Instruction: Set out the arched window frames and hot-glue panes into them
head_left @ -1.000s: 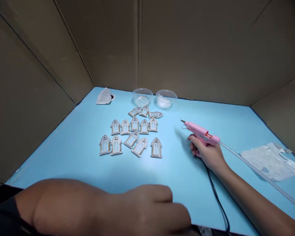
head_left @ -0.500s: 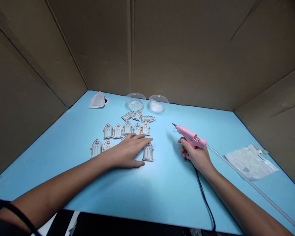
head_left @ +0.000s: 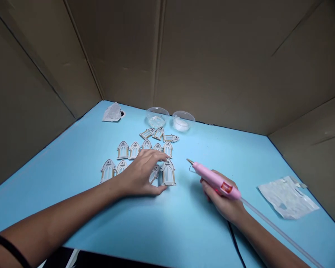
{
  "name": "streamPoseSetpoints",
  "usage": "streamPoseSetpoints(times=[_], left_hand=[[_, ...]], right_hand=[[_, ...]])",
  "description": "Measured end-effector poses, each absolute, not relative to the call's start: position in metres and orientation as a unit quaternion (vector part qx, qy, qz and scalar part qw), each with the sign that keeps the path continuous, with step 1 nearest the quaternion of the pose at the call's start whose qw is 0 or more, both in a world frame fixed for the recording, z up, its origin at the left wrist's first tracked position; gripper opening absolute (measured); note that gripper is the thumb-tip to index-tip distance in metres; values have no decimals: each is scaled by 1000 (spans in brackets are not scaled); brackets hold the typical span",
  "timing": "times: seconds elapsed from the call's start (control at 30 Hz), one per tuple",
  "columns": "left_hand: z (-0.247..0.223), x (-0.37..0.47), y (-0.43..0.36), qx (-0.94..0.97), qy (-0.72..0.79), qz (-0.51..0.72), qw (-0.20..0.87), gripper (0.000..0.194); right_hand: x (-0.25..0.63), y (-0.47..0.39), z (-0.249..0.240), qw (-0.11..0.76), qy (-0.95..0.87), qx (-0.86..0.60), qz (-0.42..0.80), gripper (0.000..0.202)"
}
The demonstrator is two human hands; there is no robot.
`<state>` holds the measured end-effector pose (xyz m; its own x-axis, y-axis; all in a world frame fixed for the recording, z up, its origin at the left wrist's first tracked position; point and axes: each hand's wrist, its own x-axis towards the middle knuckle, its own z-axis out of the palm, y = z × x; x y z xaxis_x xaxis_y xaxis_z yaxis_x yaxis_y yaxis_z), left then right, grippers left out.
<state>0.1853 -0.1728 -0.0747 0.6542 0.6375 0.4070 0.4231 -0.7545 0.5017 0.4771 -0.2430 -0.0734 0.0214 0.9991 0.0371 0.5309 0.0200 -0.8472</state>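
My right hand is wrapped round a pink glue gun, whose metal tip points left and away from me. A clear stick runs out of its back end. My left hand grips the rightmost arched window piece of the front row, thumb at its bottom edge and fingers at its top. Another window piece shows between thumb and fingers. To the left are two more, one fully visible. Behind is a row of several window pieces, partly covered by my left hand.
Three loose window pieces lie farther back. Two clear tubs stand near the cardboard wall, one holding something white. Paper and a tape roll lie back left, a plastic bag right. A black cord trails from the gun.
My left hand has closed its thumb and fingers on the rightmost window piece. The glue gun has come lower and nearer to me, its tip a little farther left.
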Motion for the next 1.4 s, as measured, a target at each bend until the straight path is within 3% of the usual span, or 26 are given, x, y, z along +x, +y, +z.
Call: streamPoseSetpoints(times=[0.13, 0.27, 0.37, 0.67, 0.87, 1.1, 1.3, 1.4], left_hand=[[-76, 183, -170, 912, 254, 270, 174, 25], [-74, 186, -174, 925, 225, 240, 189, 12], [-76, 189, -177, 922, 215, 250, 205, 12], [-80, 185, -169, 928, 268, 185, 179, 23], [-66, 185, -172, 934, 203, 128, 264, 51], [-73, 188, -175, 956, 209, 78, 193, 35], [-81, 200, -186, 967, 139, 99, 192, 53], [-85, 207, -189, 967, 174, 93, 160, 31]], right_hand=[[471, -251, -69, 354, -642, -588, 341, 22], [478, -253, -74, 367, -536, -632, 422, 39], [484, -251, -75, 371, -509, -634, 449, 48], [483, -239, -71, 388, -495, -653, 422, 43], [488, -236, -74, 395, -494, -653, 417, 41], [489, -232, -74, 419, -483, -661, 392, 38], [494, -226, -76, 442, -487, -647, 385, 32], [496, -224, -78, 454, -483, -644, 382, 32]])
